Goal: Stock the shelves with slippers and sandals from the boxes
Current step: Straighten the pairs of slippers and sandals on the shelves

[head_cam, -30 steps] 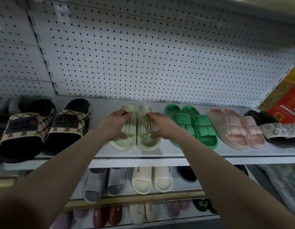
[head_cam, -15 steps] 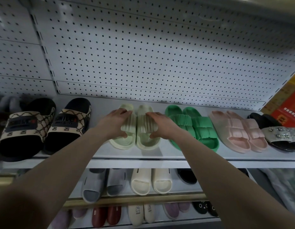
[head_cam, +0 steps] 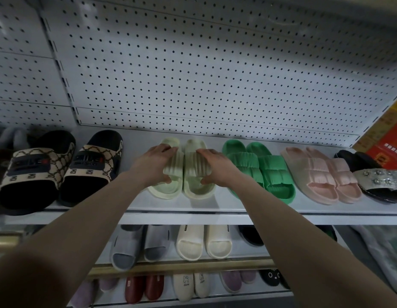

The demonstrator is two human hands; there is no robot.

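Head view, top tier. L hand (head_cam: 153, 163) clasps the ribbed strap of the left pale-green foam slide (head_cam: 168, 187): fingers over the strap top, thumb tucked under its front edge. R hand (head_cam: 217, 167) has the same hold on the right pale-green foam slide (head_cam: 195, 185). Both slides sit soles-down on the white metal top shelf (head_cam: 193, 210), side by side and touching, approx. mid-shelf, far ends toward the white pegboard back panel (head_cam: 193, 74).

Same shelf, outward from the held pr:
- Just R: pr bright-green foam slides w/ gathered straps (head_cam: 259, 170), set at an angle, close to the R wrist.
- Next R: pr pale-pink foam slides (head_cam: 322, 176), same gathered style, also angled.
- Far R: pr black sandals w/ silver rhinestone straps (head_cam: 379, 176), part cut off by the frame edge; red-and-orange carton (head_cam: 386, 143) stands behind them.
- L, w/ a gap between: pr black slides w/ beige lattice-print straps (head_cam: 59, 165).

Tier below: pr grey slides (head_cam: 137, 245), then pr cream slides (head_cam: 204, 241) beside them.

Bottom tier, partly hidden by the forearms: dark-red slippers (head_cam: 144, 287), white slippers w/ rabbit print (head_cam: 190, 285), lilac slippers (head_cam: 233, 283), black slippers w/ cartoon face (head_cam: 270, 276).
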